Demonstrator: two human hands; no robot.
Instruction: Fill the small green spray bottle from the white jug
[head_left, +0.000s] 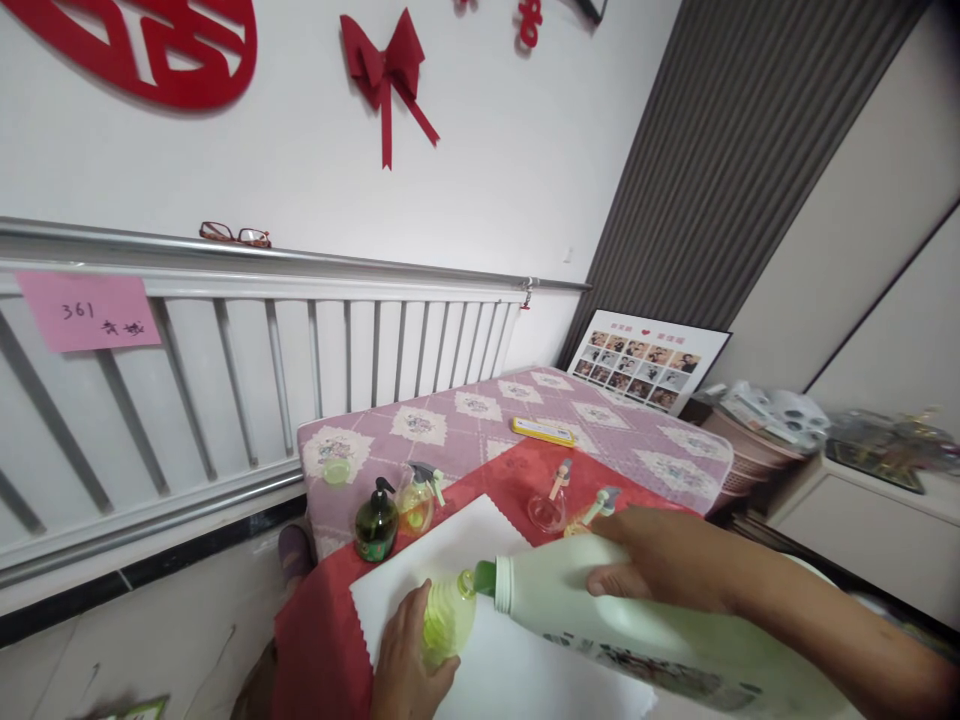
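Hands are working together over the desk: left hand is clamping the small bottle upright while right hand is gripping the tipped jug, spout at its mouth.

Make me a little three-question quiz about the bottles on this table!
1. True or false: the right hand tips the big white jug on its side.
2. What does the left hand hold? A. the small yellow-green bottle B. the glasses C. the yellow box
3. What colour is the dark pump bottle?

Key: 1 true; 2 A; 3 dark green.
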